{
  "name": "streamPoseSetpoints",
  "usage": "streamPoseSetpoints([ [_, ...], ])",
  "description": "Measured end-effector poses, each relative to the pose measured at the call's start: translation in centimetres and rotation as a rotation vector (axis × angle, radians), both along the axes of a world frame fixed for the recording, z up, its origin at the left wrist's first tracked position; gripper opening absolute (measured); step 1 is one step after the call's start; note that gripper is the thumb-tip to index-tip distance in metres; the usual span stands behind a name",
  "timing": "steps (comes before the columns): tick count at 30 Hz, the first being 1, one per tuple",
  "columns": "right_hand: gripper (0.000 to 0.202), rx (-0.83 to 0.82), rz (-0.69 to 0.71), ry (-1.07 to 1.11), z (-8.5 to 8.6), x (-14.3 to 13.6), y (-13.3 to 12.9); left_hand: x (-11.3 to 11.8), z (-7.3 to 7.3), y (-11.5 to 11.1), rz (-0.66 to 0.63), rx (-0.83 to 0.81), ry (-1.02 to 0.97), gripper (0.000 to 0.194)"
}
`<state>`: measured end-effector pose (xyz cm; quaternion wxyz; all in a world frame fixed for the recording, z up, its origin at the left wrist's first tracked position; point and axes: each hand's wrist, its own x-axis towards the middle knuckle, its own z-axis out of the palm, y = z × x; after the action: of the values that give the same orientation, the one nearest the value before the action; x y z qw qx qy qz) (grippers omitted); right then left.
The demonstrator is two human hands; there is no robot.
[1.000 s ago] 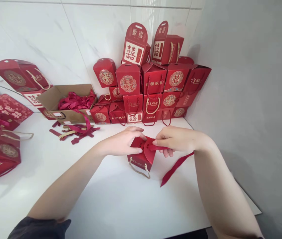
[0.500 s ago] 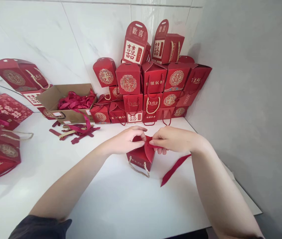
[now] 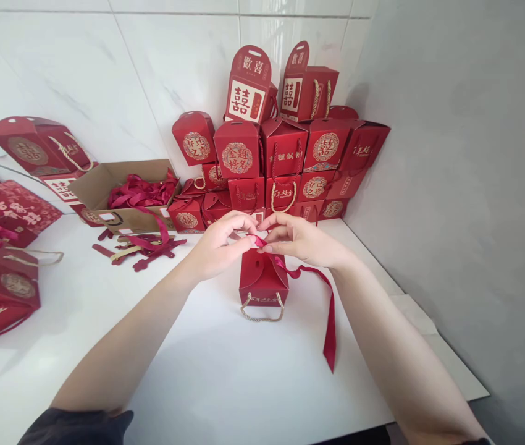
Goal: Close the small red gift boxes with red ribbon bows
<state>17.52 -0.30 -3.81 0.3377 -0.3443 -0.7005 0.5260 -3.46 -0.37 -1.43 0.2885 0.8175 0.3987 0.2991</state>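
Observation:
A small red gift box [image 3: 263,281] with gold lettering and a cream rope handle [image 3: 262,318] stands upright on the white table. Above its top, my left hand [image 3: 230,244] pinches a dark red ribbon [image 3: 330,321] near one end. My right hand [image 3: 293,238] has thumb and fingers closed on the same stretch of ribbon, close to the left fingertips. From there the ribbon runs over the box top and trails onto the table at the right, its cut end pointing toward me. The box's far side is hidden behind my hands.
Red gift boxes [image 3: 285,148] are stacked against the tiled wall ahead. Left of them stands a cardboard box [image 3: 137,217] of red ribbons, with loose strips [image 3: 151,247] before it. More red boxes [image 3: 0,296] sit at far left. A grey wall [image 3: 452,185] bounds the right.
Both hands have risen off the box top and moved away from me, lifting one part of the ribbon. The trailing part has been drawn across the box top. The box now faces me more squarely.

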Motion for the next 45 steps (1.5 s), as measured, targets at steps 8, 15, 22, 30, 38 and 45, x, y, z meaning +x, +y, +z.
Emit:
streamPoseSetpoints([
  [8,0.023,-0.072,-0.077,0.085,-0.3,0.1,0.6,-0.8,-0.2,-1.0,-0.035,-0.071,0.542,0.055],
  [15,0.022,-0.08,-0.064,-0.038,-0.8,0.1,0.7,-0.6,0.1,-0.5,-0.051,-0.025,0.565,0.024],
  [22,0.031,0.005,-0.107,-0.213,-1.2,0.0,0.7,-0.3,0.7,-0.8,-0.04,-0.014,0.554,0.023],
  [30,0.026,0.011,-0.106,-0.098,-0.7,-0.6,0.4,-0.6,0.3,-0.6,-0.003,-0.026,0.54,0.017],
  [38,0.022,0.005,-0.014,-0.092,0.3,-0.6,-0.3,-0.7,0.1,-0.2,0.052,-0.046,0.471,0.034],
  [45,0.017,0.026,-0.117,-0.08,-0.2,-0.7,-0.2,-0.9,0.5,-0.1,0.095,-0.043,0.486,0.027],
])
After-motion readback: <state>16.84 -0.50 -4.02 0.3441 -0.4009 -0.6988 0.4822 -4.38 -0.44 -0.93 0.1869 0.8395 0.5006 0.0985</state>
